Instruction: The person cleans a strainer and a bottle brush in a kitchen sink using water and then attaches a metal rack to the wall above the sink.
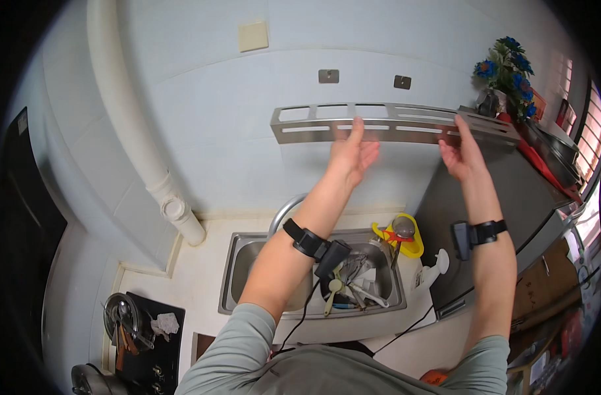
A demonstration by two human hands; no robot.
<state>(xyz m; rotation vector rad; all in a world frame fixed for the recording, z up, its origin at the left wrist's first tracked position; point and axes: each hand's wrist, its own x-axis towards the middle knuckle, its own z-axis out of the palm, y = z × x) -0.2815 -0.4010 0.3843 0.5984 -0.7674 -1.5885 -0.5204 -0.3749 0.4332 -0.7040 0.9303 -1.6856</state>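
A long metal rack (340,129) with rectangular slots hangs level in front of the tiled wall, below two small metal hook plates (328,76). My left hand (355,153) grips its lower front edge left of the middle, thumb up on the front face and fingers beneath. Further right, my right hand (462,150) has its thumb on the rack's front, with its fingers curled below the edge. The rack's right end overlaps the top of a grey refrigerator in the view. Its back side is hidden, so contact with the wall cannot be told.
Below is a double steel sink (236,276) holding utensils, with a curved faucet (280,215), a yellow container (418,242) and a white spray bottle (431,271). A white pipe (127,123) and black stove (152,365) are left. The refrigerator (498,197) bears pans (552,148) and blue flowers (520,84).
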